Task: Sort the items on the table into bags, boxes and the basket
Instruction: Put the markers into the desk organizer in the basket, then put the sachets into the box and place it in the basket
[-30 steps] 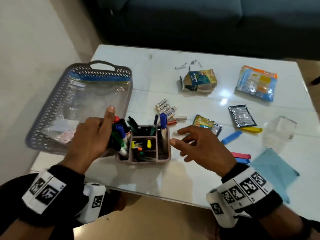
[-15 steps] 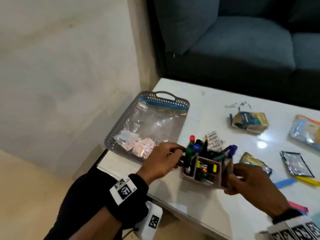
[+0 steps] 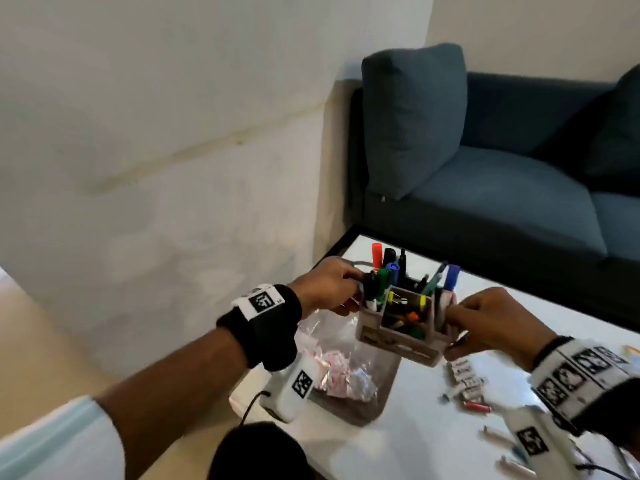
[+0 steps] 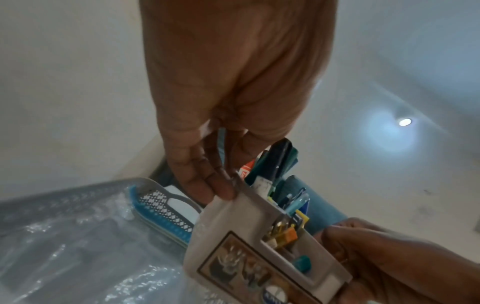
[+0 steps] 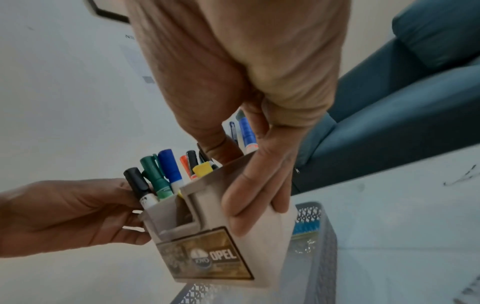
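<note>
Both hands hold a beige pen organiser (image 3: 401, 336) in the air over the grey basket (image 3: 360, 408): the left hand (image 3: 325, 289) grips its left side, the right hand (image 3: 491, 320) its right. Markers (image 3: 384, 275) stand upright in it. A clear bag (image 3: 332, 362) lies in the basket on the white table (image 3: 408, 441); a blue sofa (image 3: 502, 174) stands behind.

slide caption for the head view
Both hands, left and right, hold a beige plastic marker organiser above a grey perforated basket.
</note>
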Motion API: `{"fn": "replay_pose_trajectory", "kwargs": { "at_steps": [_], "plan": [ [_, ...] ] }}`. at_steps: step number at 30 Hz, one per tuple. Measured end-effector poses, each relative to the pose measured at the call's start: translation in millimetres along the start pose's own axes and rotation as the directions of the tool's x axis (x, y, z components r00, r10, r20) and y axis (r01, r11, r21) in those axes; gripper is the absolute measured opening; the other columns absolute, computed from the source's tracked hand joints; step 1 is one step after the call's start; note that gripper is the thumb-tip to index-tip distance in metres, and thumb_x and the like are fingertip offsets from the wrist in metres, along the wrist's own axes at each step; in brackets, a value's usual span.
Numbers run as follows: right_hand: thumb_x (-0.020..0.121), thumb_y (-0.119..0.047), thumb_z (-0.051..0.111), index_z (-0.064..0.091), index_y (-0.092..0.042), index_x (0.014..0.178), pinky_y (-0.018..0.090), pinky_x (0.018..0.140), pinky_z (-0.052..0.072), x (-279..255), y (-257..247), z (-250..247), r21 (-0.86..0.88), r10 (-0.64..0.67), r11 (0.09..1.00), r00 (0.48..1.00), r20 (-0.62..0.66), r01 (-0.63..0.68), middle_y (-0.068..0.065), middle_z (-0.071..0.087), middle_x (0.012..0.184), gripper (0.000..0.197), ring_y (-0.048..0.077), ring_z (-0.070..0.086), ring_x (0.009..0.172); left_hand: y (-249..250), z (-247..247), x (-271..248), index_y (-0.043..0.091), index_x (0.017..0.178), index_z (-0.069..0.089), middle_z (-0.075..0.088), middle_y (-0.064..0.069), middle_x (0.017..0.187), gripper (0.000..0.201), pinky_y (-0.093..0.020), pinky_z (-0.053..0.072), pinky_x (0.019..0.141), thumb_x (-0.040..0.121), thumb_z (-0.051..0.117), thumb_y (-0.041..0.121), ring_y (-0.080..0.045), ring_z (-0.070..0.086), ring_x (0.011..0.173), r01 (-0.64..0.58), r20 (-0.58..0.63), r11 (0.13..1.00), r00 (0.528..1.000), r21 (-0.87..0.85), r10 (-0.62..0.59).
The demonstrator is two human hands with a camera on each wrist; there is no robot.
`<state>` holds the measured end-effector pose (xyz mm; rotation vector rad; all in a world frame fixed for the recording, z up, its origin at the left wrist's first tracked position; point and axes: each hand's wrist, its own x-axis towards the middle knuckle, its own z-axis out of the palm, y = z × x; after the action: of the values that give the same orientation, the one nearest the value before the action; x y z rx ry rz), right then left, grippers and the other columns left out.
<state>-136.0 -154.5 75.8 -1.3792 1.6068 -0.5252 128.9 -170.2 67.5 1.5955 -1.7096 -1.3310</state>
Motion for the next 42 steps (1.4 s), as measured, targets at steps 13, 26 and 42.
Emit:
{"fn": "replay_pose_trajectory", "kwargs": {
  "at_steps": [13, 26, 42],
  "plan": [
    [0.091, -0.021, 0.070, 0.070, -0.002, 0.090, 0.013, 0.033, 0.039, 180.5, -25.9, 119.8, -0.057, 0.004, 0.998, 0.980, -0.200, -0.016, 0.003, 0.069, 0.053, 0.019, 0.011, 0.065, 0.038, -114.1, -59.5, 90.9, 0.004, 0.137, 0.047, 0.055, -0.021, 0.130, 0.043, -0.041, 0.050, 0.089, 0.097, 0.053, 0.018, -0.040, 0.059, 0.112, 0.025, -0.081, 0.716, 0.996, 0.698, 0.044],
    [0.098, -0.039, 0.060, 0.073, -0.007, 0.095, 0.040, 0.078, 0.064, 195.2, 0.9, 130.2, -0.110, 0.011, 0.994, 0.994, -0.113, -0.023, 0.008, 0.078, 0.072, 0.035, 0.021, 0.077, 0.064, -137.2, -40.2, 100.1, 0.011, 0.158, 0.020, 0.037, -0.013, 0.149, 0.071, -0.053, 0.051, 0.094, 0.098, 0.054, 0.030, -0.044, 0.053, 0.114, 0.076, -0.105, 0.580, 0.994, 0.811, 0.017],
    [0.084, -0.011, 0.075, 0.077, -0.007, 0.093, 0.043, 0.093, 0.051, 28.2, 90.1, 118.9, -0.686, -0.400, 0.540, 0.865, 0.301, 0.488, 0.017, 0.069, 0.107, 0.010, 0.039, 0.060, 0.111, -32.4, 56.3, -10.2, 0.017, 0.129, 0.070, 0.065, -0.003, 0.135, 0.036, -0.027, 0.043, 0.092, 0.100, 0.061, 0.037, -0.024, 0.062, 0.119, -0.255, 0.356, 0.510, 0.928, 0.821, -0.108]
  ]
}}
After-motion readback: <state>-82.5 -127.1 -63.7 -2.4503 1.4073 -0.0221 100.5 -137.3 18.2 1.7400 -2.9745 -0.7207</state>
